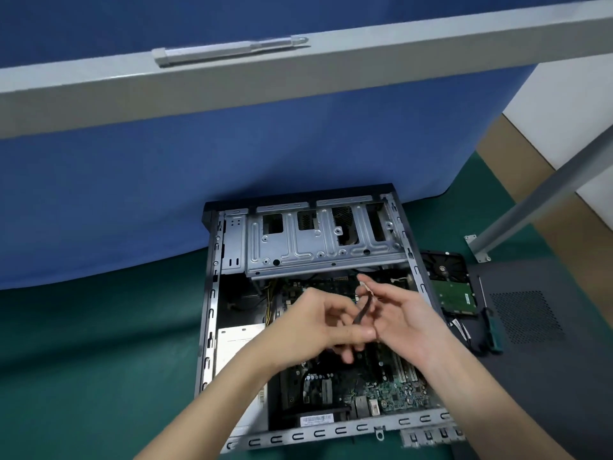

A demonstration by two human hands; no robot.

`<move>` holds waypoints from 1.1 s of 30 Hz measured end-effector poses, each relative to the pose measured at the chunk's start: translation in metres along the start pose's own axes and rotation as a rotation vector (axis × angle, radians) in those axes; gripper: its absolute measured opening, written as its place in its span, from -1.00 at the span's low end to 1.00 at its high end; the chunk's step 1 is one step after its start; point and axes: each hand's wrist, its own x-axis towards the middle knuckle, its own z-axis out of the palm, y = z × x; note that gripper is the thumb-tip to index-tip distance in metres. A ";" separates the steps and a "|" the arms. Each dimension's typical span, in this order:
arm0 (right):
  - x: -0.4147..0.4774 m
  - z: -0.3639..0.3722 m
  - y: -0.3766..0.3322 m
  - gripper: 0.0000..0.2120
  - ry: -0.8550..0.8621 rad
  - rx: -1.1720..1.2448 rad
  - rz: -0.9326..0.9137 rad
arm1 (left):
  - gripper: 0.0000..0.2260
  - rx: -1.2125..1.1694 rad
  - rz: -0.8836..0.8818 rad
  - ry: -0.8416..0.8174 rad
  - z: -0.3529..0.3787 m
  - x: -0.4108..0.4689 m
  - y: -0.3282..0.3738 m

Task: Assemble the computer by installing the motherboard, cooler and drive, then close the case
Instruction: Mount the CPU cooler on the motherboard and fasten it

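Note:
An open computer case (209, 313) lies flat on the green mat, its silver drive cage (318, 240) at the far end. The green motherboard (391, 393) sits inside, partly hidden under my hands. Both hands hover over the middle of the case. My left hand (318, 327) and my right hand (404, 313) together pinch a thin black cable (363, 310) with a pale connector at its top end. A hard drive (452, 287) lies circuit side up on the mat just right of the case.
A green-handled screwdriver (491, 327) and loose black cables lie by the drive. The dark case side panel (537, 327) with a vent grid lies at the right. A silver power supply (235, 346) fills the case's left side. A blue cloth and grey frame stand behind.

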 end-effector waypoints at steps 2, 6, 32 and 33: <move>-0.002 0.000 -0.010 -0.67 -0.006 -0.029 -0.025 | -0.80 -0.108 -0.023 -0.021 -0.001 0.005 0.005; -0.006 -0.001 -0.021 -0.70 -0.057 -0.148 -0.058 | -0.81 -0.363 -0.039 0.077 0.001 0.016 0.008; -0.016 -0.030 -0.004 -0.90 0.072 -1.049 -0.411 | -0.81 0.723 0.137 0.285 0.017 0.040 -0.029; -0.015 -0.032 -0.002 -0.90 0.101 -1.053 -0.420 | -0.85 0.569 0.092 0.283 0.018 0.043 -0.032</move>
